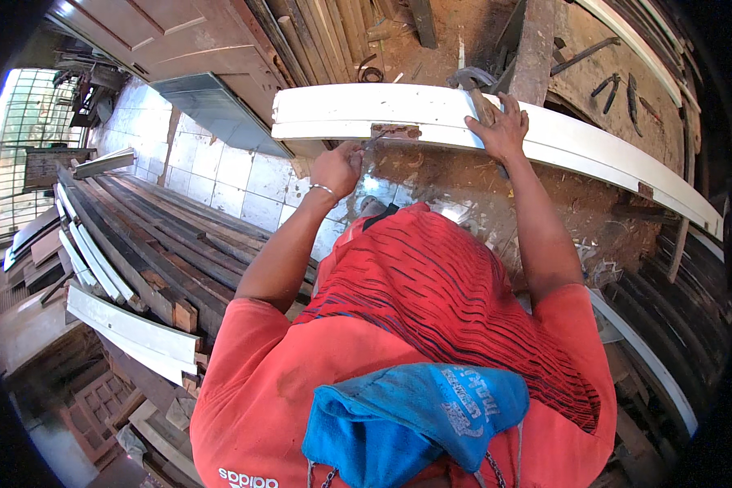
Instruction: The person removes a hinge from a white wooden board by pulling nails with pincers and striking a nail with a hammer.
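Observation:
A long white-painted wooden piece [447,110] lies crosswise in front of me. On its near edge is a bare brown recess [395,131], with another brown patch [646,190] toward the right end. My left hand [336,172] is closed round a slim dark tool [373,140], whose tip meets the recess's left end; its handle is hidden in my fist, and its kind I cannot tell. My right hand [502,130] rests over the white piece, thumb and fingers about the wooden handle of a hammer [483,107]. The grey hammer head points away from me.
Pliers [606,91] and other hand tools lie on a wooden bench [651,146] at far right. Long timber boards [171,236] are stacked at left. A panelled door [179,49] and a grey sheet [215,110] stand beyond. Tiled floor [260,183] shows below.

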Demonstrator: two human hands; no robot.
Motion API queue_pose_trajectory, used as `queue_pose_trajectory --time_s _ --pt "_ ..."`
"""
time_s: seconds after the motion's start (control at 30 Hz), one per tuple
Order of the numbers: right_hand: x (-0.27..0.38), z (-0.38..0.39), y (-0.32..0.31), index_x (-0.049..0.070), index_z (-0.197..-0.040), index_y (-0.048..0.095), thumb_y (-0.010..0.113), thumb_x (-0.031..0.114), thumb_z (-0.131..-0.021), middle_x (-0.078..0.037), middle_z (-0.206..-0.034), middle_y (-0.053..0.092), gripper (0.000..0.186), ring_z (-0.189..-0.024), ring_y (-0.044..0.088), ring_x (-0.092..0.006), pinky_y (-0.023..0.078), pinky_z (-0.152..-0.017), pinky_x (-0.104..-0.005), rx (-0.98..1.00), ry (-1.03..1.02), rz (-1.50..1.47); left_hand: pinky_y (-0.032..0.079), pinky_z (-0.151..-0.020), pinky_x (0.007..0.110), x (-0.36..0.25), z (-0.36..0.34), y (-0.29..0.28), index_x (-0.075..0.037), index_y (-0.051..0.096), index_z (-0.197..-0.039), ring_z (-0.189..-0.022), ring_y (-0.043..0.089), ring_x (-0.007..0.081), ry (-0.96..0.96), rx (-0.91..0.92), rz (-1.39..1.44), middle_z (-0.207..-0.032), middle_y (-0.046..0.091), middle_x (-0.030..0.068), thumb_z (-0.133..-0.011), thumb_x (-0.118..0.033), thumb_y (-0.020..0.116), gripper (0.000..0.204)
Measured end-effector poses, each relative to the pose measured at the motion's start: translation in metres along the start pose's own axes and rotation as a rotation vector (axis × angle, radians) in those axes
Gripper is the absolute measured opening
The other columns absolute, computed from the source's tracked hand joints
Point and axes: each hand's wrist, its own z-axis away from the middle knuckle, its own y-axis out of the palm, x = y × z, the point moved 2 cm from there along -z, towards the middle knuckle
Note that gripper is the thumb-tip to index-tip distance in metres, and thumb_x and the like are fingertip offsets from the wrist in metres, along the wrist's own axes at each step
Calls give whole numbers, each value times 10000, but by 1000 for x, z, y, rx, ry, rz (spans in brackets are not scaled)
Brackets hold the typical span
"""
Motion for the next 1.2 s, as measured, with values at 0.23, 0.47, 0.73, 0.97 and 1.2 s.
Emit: queue_pose_trajectory --time_s 0.23,0.47,0.73,0.97,1.2 --pt "-2 1 -1 155 -1336 690 664 712 -780 -112 -1585 386 788 -1524 224 -278 78 -1227 -554 -14 32 -12 547 -690 454 -50 23 -13 -76 689 -1159 -733 694 337 416 372 217 -796 704 200 -976 -302 619 300" --pt "1 1 -5 136 -1334 684 685 668 -788 -157 -1556 409 762 -1491 278 -311 132 -1222 -540 -18 12 -31 537 -690 290 -23 27 11 -68 622 -1195 -759 620 122 -239 74 1277 -912 685 46 -1030 -236 605 237" --pt "18 54 -36 -5 -1340 582 824 291 -873 -110 -1114 662 604 -939 657 -186 552 -781 -301 -254 136 -828 599 -857 381 -33 15 24 -48 550 -1173 -933 686 221 -515 357 1827 -1059 667 93 -1036 -201 594 210" --pt "60 140 -87 18 -1258 616 762 196 -933 5 -740 603 398 -579 551 -70 439 -522 -233 -95 334 -962 599 -919 394 -102 -5 55 -29 561 -1175 -1041 672 245 -573 596 1926 -1109 661 114 -1069 -203 535 206" --pt "69 184 -85 24 -1246 644 773 115 -903 20 -726 606 378 -557 546 -69 442 -504 -247 -93 365 -935 599 -918 383 -118 -19 65 -7 560 -1186 -1032 657 237 -657 523 2017 -1125 653 108 -1090 -261 489 281"
